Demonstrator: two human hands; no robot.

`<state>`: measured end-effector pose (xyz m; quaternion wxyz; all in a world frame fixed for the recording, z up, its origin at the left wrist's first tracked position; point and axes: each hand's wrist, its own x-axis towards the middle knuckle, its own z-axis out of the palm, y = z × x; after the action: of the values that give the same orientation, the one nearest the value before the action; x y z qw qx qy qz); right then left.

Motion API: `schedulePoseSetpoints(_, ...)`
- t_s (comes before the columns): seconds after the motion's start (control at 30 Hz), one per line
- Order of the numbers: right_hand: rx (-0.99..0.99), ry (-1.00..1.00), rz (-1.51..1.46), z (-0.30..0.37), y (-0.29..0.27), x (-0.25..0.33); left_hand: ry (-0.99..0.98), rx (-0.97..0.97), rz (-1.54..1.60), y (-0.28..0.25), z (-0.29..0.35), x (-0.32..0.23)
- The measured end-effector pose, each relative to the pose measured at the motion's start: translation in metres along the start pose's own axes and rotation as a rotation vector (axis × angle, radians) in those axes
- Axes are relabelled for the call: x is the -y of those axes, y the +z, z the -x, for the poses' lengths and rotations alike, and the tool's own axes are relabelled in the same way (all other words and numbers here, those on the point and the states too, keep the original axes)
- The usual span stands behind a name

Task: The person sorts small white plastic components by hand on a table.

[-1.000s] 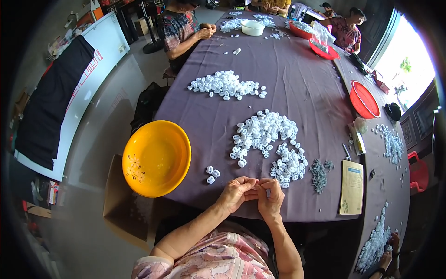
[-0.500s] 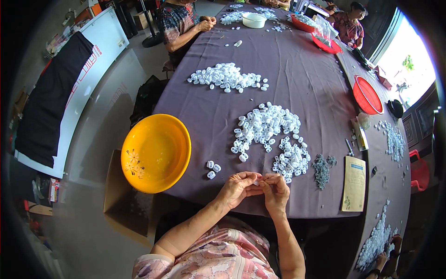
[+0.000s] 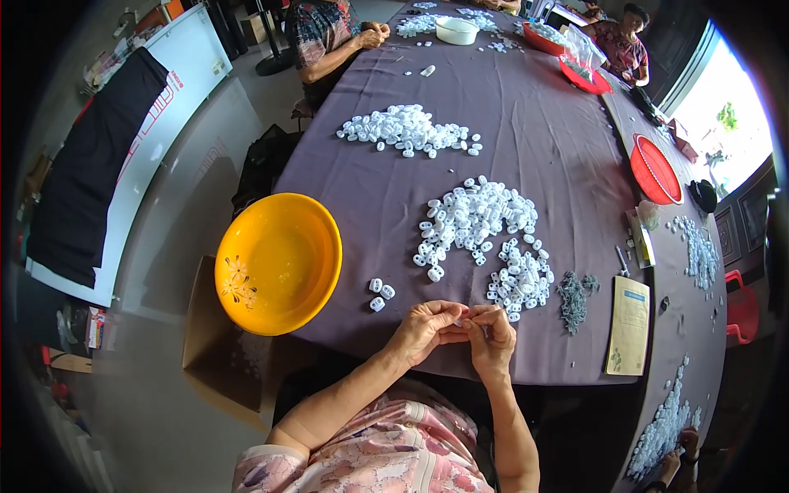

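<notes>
My left hand (image 3: 425, 333) and my right hand (image 3: 491, 343) meet fingertip to fingertip at the near table edge. Between the left thumb and fingers shows a small white plastic piece (image 3: 460, 321), mostly covered. The right fingers are pinched against it; whatever they grip is hidden. Just beyond lies a heap of white oval plastic pieces with two holes (image 3: 519, 278), and a larger heap of them (image 3: 477, 212) behind it. Three more white pieces (image 3: 378, 302) sit apart to the left. Small grey parts (image 3: 573, 302) form a pile on the right.
A yellow basin (image 3: 288, 263) stands at the left, above a cardboard box (image 3: 205, 345). A brown envelope (image 3: 627, 327) lies at the right. Farther off are another white heap (image 3: 403, 130), a red basket (image 3: 655, 168) and a white bowl (image 3: 457, 30). Other people sit around the table.
My hands stay pinched together, with only small finger movement. The whole view has shifted slightly.
</notes>
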<state>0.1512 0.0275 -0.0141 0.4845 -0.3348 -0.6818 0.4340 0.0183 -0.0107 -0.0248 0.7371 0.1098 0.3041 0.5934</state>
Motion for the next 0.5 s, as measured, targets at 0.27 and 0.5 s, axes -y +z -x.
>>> schedulePoseSetpoints(0.27,0.002,-0.013,-0.015,-0.0010,0.0011,-0.0014,-0.004,-0.006,-0.003,0.0006,-0.0017,-0.0003)
schedulePoseSetpoints(0.5,-0.033,-0.053,-0.001,0.0022,0.0022,-0.0064,0.003,-0.014,-0.013,0.0014,-0.0002,-0.0001)
